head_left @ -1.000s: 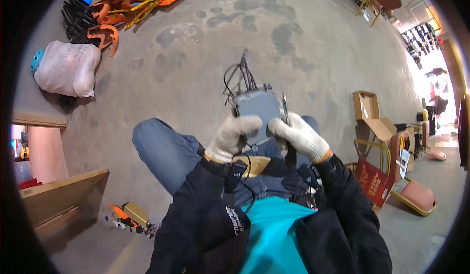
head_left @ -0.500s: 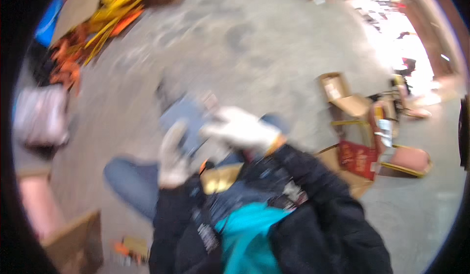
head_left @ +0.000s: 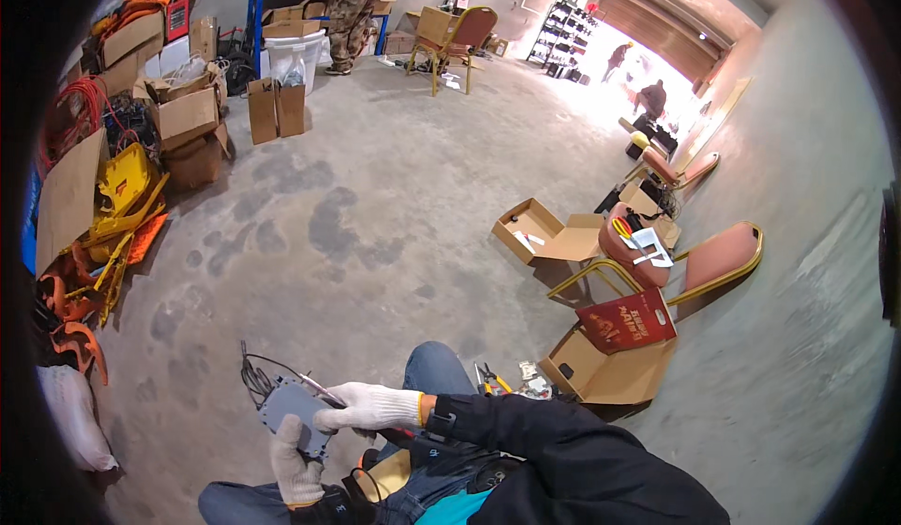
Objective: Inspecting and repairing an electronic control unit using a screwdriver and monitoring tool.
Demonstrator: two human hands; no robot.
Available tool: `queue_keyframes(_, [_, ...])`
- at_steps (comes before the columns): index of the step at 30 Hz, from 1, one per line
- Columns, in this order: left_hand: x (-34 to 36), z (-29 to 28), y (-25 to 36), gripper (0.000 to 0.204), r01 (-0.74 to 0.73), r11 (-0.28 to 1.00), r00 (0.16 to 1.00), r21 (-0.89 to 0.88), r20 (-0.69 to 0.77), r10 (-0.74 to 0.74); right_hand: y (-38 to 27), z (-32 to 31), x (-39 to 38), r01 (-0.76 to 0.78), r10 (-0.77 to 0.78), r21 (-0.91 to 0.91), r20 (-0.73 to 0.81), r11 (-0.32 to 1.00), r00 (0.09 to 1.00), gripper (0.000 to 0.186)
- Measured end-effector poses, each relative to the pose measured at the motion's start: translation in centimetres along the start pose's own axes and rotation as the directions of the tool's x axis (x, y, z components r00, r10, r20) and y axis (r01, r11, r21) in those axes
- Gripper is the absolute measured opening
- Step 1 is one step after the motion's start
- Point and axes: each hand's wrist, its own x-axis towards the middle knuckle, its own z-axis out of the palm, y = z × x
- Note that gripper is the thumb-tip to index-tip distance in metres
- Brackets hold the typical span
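Low in the head view, my left hand [head_left: 296, 464], in a white knit glove, grips a flat blue-grey box [head_left: 293, 401] with small tabs along its edges, thumb on its face. My right hand [head_left: 375, 406], gloved too, is closed at the box's right edge. A thin rod-like piece [head_left: 322, 390] sticks out past its fingers; its kind is unclear. A thin black cable [head_left: 251, 375] loops beyond the box's far side. Yellow-handled pliers [head_left: 495, 378] lie on the floor right of my knee, beside small parts [head_left: 533, 380].
Right of me stand an open carton [head_left: 610, 380] with a red panel, another open box [head_left: 554, 234], and a pink chair [head_left: 718, 272] lying tipped. Yellow and orange gear [head_left: 122, 187] and cartons [head_left: 183, 117] crowd the left. A person [head_left: 352, 14] stands at blue shelving; others are by the bright doorway.
My view has swung up and steadied, bringing the far room into sight. Both hands now appear lower and further left in the picture, still at the blue-grey box.
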Motion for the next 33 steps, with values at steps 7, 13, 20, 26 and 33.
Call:
queue_keyframes(7, [0.3,-0.5,-0.6,0.052,-0.014,0.999,0.994,-0.033,-0.11,0.01,-1.2,0.2,-0.9,-0.002,0.002,-0.01,0.002,1.0,1.0,0.049])
queue_keyframes(13, [0.3,0.4,0.3,0.068,-0.094,0.965,0.981,-0.243,0.143,0.132,0.2,-1.6,-0.6,0.058,-0.059,0.029,0.026,0.998,0.998,0.054])
queue_keyframes(20, [0.2,-1.0,0.8,0.071,-0.244,0.953,0.961,-0.181,0.089,0.263,0.5,-11.5,1.2,0.117,0.101,0.554,-0.348,0.824,0.932,0.024])
queue_keyframes(26, [-1.6,-2.7,1.2,0.058,-0.406,0.795,0.852,0.452,-0.129,0.508,0.6,-12.0,0.7,-0.068,0.185,0.41,-0.253,0.909,0.949,0.025])
queue_keyframes(33, [0.5,0.8,5.7,0.06,-0.254,0.954,0.961,-0.158,-0.152,0.231,4.0,-15.3,1.9,0.054,0.124,0.405,-0.4,0.912,0.908,0.033])
